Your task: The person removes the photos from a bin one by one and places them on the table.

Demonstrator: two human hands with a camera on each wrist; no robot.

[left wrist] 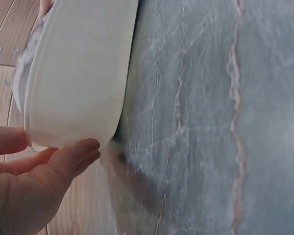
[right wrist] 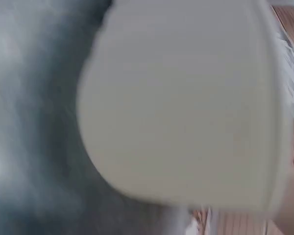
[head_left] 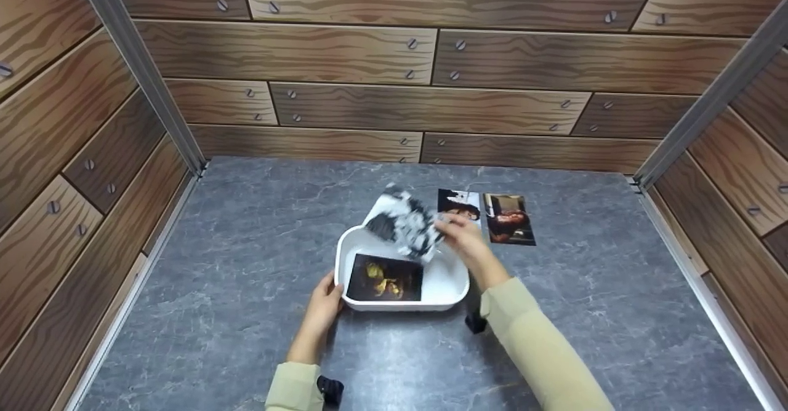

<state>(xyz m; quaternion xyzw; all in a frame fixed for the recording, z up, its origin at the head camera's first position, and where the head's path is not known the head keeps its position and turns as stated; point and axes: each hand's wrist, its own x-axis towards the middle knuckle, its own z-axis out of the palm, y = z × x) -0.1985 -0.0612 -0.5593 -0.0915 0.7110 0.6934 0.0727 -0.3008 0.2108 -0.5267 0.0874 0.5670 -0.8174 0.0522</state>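
A white plastic basin point(head_left: 447, 285) stands on the dark table, with a dark photo print point(head_left: 400, 271) lying flat inside it. My left hand point(head_left: 324, 305) holds the basin's left side; the left wrist view shows the thumb and fingers point(left wrist: 81, 152) pinching its end wall. Above the basin's far side, my right hand point(head_left: 468, 245) grips a black-and-white patterned sheet point(head_left: 409, 229), blurred in the head view. Part of that sheet point(right wrist: 290, 68) shows past the basin point(right wrist: 186, 107) in the right wrist view, where most of the hand is hidden.
Two photo prints lie behind and right of the basin: one partly covered by the right hand point(head_left: 458, 200), the other a brownish portrait point(head_left: 510, 220). Wood-patterned panels point(head_left: 345, 54) enclose the table point(head_left: 258, 214) at the back and sides. Black wrist devices point(head_left: 330, 389) sit by both sleeves.
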